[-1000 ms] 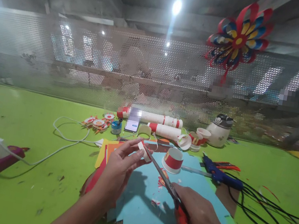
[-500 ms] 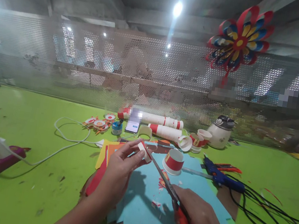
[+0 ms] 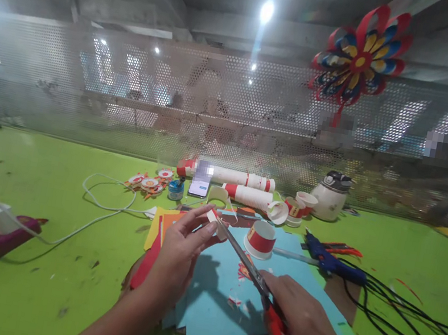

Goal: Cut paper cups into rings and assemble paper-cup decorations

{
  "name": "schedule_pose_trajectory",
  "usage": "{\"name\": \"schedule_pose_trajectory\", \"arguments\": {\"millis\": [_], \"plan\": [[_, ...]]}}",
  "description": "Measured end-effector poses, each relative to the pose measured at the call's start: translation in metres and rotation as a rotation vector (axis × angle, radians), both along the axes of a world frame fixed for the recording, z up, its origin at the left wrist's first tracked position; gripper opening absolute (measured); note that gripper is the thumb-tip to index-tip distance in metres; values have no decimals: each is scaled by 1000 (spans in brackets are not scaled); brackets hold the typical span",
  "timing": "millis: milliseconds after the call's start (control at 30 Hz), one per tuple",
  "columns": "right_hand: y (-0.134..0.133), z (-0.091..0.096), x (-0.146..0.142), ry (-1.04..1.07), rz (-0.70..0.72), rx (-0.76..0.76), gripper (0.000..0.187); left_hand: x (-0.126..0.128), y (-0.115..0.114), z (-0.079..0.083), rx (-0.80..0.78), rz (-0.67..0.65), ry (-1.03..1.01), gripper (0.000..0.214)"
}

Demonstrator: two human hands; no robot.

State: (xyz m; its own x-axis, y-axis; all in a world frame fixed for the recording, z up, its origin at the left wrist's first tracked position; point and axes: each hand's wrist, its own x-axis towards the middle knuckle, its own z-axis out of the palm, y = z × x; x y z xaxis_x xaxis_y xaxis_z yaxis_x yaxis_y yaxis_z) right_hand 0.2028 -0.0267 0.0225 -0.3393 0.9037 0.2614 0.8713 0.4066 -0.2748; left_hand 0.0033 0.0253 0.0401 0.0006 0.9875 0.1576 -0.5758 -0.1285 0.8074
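The left hand point(image 3: 178, 252) is pinching a small white-and-red paper piece point(image 3: 215, 219) between thumb and fingertips above the blue sheet point(image 3: 218, 299), while the right hand point(image 3: 300, 325) is closing its grip around the red handles of the scissors point(image 3: 256, 280), whose blade tips are touching that piece. Just beyond the blue sheet a red-banded cup point(image 3: 260, 239) is standing upside down, and to the sheet's right a blue glue gun point(image 3: 331, 261) is lying on the green worktop point(image 3: 52, 183).
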Motion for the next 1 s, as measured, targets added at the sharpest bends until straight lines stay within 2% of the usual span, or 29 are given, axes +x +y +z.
{"name": "schedule_pose_trajectory", "arguments": {"millis": [400,600,867,1000], "plan": [[-5,7,-1,41,19,130,33,2,1,1,5,6,24,40],[-3,-1,2,42,13,106,34,2,1,0,12,22,30,39],[-3,2,1,87,17,97,32,0,1,3,-26,-3,18,40],[0,-1,2,84,7,35,35,-2,2,6,-41,28,15,43]]}}
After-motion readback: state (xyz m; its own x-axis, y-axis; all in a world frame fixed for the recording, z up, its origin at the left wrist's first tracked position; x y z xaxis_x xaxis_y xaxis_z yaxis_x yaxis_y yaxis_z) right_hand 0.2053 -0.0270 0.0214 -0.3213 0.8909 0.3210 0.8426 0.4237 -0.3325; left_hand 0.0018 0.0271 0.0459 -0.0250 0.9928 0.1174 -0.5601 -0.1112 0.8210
